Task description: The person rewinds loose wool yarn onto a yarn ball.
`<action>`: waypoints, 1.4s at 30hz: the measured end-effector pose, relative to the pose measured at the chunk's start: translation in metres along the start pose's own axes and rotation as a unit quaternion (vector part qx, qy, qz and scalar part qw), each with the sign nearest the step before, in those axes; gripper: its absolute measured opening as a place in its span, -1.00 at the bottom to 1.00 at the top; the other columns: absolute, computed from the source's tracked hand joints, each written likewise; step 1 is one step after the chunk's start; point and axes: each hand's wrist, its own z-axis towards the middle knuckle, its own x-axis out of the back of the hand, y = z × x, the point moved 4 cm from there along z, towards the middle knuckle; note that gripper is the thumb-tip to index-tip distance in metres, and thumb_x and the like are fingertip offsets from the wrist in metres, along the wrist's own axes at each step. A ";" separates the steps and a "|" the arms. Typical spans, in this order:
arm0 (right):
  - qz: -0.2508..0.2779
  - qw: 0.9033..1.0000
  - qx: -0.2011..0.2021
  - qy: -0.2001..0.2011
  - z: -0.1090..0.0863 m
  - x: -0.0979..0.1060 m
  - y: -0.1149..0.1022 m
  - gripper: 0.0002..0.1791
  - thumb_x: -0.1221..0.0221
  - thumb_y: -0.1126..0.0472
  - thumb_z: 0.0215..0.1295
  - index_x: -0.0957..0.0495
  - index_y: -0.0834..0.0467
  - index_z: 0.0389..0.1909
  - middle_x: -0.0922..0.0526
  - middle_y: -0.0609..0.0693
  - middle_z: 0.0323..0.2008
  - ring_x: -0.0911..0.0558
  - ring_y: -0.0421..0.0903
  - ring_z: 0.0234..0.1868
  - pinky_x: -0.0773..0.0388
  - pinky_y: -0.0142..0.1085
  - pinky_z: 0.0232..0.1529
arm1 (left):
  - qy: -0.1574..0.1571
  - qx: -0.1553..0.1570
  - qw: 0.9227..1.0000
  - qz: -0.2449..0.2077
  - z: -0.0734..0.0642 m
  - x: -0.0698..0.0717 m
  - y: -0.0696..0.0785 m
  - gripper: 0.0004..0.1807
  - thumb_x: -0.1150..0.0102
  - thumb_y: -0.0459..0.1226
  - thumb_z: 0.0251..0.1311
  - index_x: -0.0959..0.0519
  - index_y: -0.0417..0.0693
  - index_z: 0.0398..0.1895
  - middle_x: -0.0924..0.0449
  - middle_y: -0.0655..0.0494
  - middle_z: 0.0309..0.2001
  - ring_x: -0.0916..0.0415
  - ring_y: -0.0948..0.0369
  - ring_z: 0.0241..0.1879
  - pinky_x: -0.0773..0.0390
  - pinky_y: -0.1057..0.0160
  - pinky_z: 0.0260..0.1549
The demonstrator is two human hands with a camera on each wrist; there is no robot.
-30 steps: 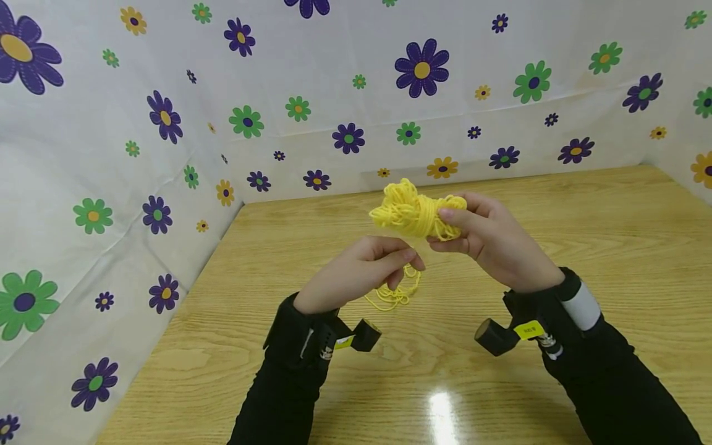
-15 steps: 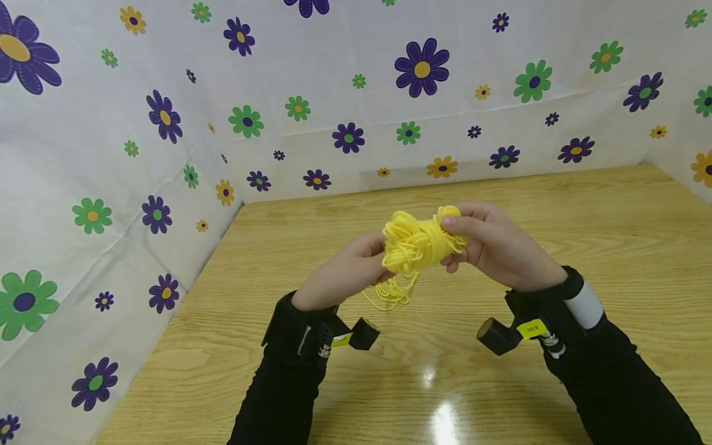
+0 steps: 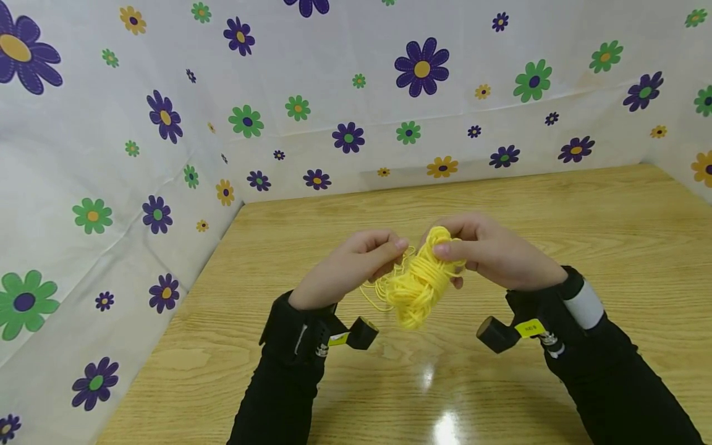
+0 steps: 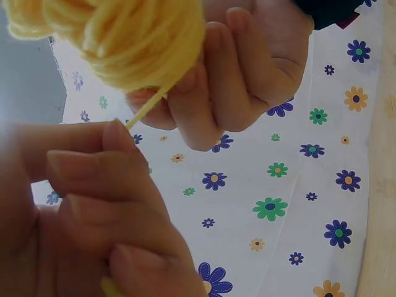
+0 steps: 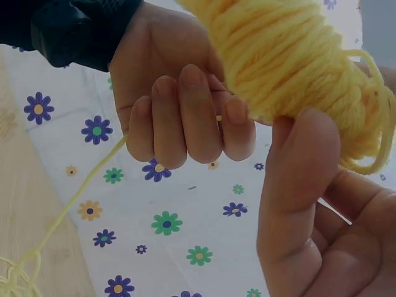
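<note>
My right hand (image 3: 495, 253) grips one end of a yellow yarn bundle (image 3: 419, 287) between thumb and fingers. The bundle is wound tightly round its middle, loops out at both ends, and slants down toward the left above the table. Just left of it, my left hand (image 3: 356, 262) pinches a single yarn strand (image 4: 147, 110), which runs taut up to the bundle in the left wrist view. In the right wrist view the strand's other part (image 5: 80, 192) leaves the curled left fingers and drops to a loose yarn pile (image 5: 18, 278) on the table.
The wooden table (image 3: 233, 358) spreads under both hands. A white flower-print cloth (image 3: 334, 80) stands behind it and along its left side. Black wrist-worn cameras (image 3: 497, 335) stick out inward below the hands.
The bundle has turned from lying nearly level to pointing down and left, and sits lower. The left hand, partly behind the bundle half a second ago, now shows beside it holding the strand.
</note>
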 end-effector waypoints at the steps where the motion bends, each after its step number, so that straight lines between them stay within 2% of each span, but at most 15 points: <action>1: -0.010 1.000 -0.003 -0.002 0.000 -0.001 -0.001 -0.84 -0.06 0.21 0.48 -0.54 0.22 -0.19 -0.61 -0.02 -0.35 -0.54 -0.11 -0.42 -0.53 -0.33 -0.44 | 0.001 0.000 1.000 -0.002 0.000 0.000 0.000 -0.68 0.20 -0.22 0.57 -0.39 -0.23 -0.34 -0.21 0.10 -0.53 -0.16 0.16 -0.52 -0.21 0.31 -0.44; 7: -0.065 0.997 -0.045 0.001 0.002 -0.004 -0.003 -0.77 -0.11 0.20 0.43 -0.48 0.35 -0.17 -0.61 0.05 -0.35 -0.55 -0.08 -0.42 -0.56 -0.30 -0.43 | 0.009 0.001 1.000 -0.005 -0.001 0.002 0.000 -0.68 0.17 -0.22 0.56 -0.41 -0.20 -0.37 -0.18 0.14 -0.58 -0.13 0.18 -0.56 -0.18 0.30 -0.45; 13: -0.095 0.992 -0.086 0.012 0.002 -0.004 -0.001 -0.67 -0.13 0.14 0.42 -0.49 0.38 -0.07 -0.61 0.10 -0.28 -0.58 -0.04 -0.34 -0.61 -0.25 -0.38 | 0.015 0.000 1.000 -0.006 -0.002 0.003 0.001 -0.68 0.17 -0.23 0.56 -0.43 -0.20 -0.36 -0.16 0.15 -0.60 -0.10 0.19 -0.58 -0.17 0.30 -0.48; 21: -0.118 0.986 -0.114 0.033 0.005 -0.003 0.003 -0.69 -0.14 0.13 0.40 -0.48 0.34 -0.11 -0.57 0.09 -0.30 -0.56 -0.02 -0.30 -0.62 -0.22 -0.36 | 0.009 -0.008 1.000 -0.005 -0.005 0.003 0.005 -0.65 0.21 -0.24 0.58 -0.47 -0.36 -0.23 -0.12 0.15 -0.64 -0.06 0.19 -0.61 -0.12 0.30 -0.48; 29: -0.124 0.981 -0.117 0.090 0.006 0.001 0.004 -0.73 -0.12 0.17 0.41 -0.43 0.34 -0.12 -0.52 0.10 -0.26 -0.56 -0.02 -0.26 -0.64 -0.18 -0.28 | 0.014 0.000 1.000 0.006 -0.005 0.003 0.004 -0.70 0.19 -0.26 0.57 -0.51 -0.29 -0.19 -0.16 0.13 -0.59 -0.10 0.18 -0.57 -0.14 0.30 -0.48; 35: -0.136 0.973 -0.120 0.144 0.006 0.005 0.005 -0.67 -0.13 0.17 0.44 -0.45 0.37 0.00 -0.54 0.15 -0.13 -0.58 -0.01 -0.18 -0.67 -0.19 -0.19 | 0.021 0.001 1.000 0.007 -0.004 0.004 0.002 -0.70 0.21 -0.28 0.58 -0.51 -0.31 -0.15 -0.20 0.10 -0.53 -0.14 0.15 -0.51 -0.16 0.30 -0.45; 42: -0.116 0.967 -0.105 0.200 0.007 0.010 0.006 -0.61 -0.13 0.20 0.44 -0.40 0.41 0.10 -0.52 0.19 -0.02 -0.59 -0.06 -0.13 -0.67 -0.29 -0.14 | 0.024 -0.010 1.000 0.015 -0.004 0.003 0.004 -0.66 0.21 -0.28 0.58 -0.56 -0.33 -0.07 -0.29 0.11 -0.52 -0.20 0.16 -0.50 -0.19 0.33 -0.47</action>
